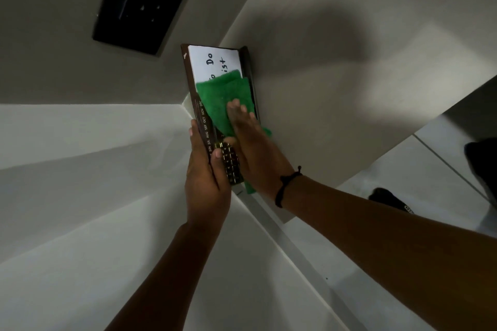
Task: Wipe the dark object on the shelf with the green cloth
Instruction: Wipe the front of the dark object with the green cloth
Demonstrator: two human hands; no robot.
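A dark brown framed board (190, 78) with a white "To Do List" panel and month names along its edge is held up in the middle of the head view. My left hand (205, 177) grips its lower left edge, thumb over a patch of small gold-lettered tiles (231, 162). My right hand (248, 142) lies flat on a green cloth (223, 97), pressing it against the board's white face. The cloth covers the lower half of the writing and hangs out below my palm. A black cord bracelet is on my right wrist.
A black rectangular panel (145, 0) hangs on the beige wall at upper left. White shelf surfaces (80, 169) spread to the left and below. A pale wall panel (349, 88) stands right of the board. A dark shoe (390, 200) shows on the floor at right.
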